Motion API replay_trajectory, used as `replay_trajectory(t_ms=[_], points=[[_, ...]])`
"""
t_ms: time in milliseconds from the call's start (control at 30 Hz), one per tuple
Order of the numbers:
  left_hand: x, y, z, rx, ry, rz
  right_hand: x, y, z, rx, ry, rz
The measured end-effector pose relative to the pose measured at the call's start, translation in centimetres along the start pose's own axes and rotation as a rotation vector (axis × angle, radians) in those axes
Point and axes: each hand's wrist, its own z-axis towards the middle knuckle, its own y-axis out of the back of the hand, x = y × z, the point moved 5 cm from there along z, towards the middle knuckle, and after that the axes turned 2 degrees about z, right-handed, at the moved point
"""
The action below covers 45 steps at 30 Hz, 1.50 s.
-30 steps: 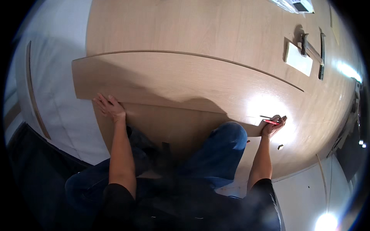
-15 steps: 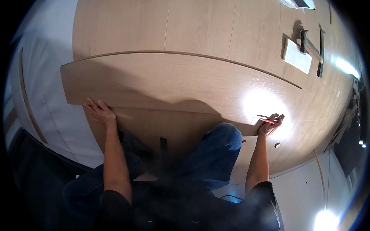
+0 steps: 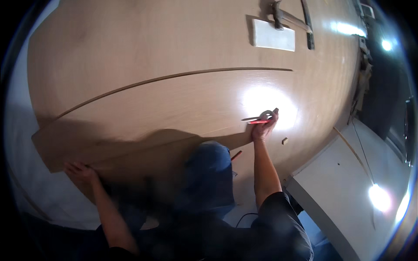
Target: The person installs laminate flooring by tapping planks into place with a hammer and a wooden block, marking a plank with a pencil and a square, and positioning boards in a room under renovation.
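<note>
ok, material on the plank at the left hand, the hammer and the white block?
Plank: wood or laminate, satin; faint tan grain, bright glare.
Hammer head: probably steel, dull; dark grey-brown tone.
Hammer handle: likely wood, matte; brownish, little shine.
White block: maybe plastic, smooth; even colour, but look leaves it open.

Pale tan, one dash of red

Faint grain streaks the pale tan plank (image 3: 191,102). Red marks the slim pen-like tool (image 3: 260,122) at three o'clock; white, the block (image 3: 272,38) at one; blue, the jeans (image 3: 209,167) at six.
</note>
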Motion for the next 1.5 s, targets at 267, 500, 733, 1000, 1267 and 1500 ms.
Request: replay_trajectory(t_ms=[267, 500, 733, 1000, 1267, 1500], points=[[3.1, -1.1, 0.3, -0.103, -0.126, -0.032, 1.1, -0.9, 0.1, -0.001, 0.008, -0.117], [4.1, -3.9, -0.2, -0.102, -0.201, 0.076, 1.7, -0.1, 0.1, -0.026, 0.056, -0.168], [4.9, -4.1, -0.7, -0.067, -0.074, 0.078, 2.1, 0.1, 0.1, -0.009, 0.052, -0.164], [2.8, -2.5, -0.4, 0.048, -0.042, 0.003, 2.4, 0.2, 0.0, -0.029, 0.046, -0.172], [2.1, -2.2, -0.5, 0.061, -0.016, 0.034, 2.3, 0.3, -0.2, -0.030, 0.070, -0.166], [4.8, -3.8, -0.7, 0.028, 0.027, -0.022, 2.8, 0.1, 0.0, -0.039, 0.086, -0.128]])
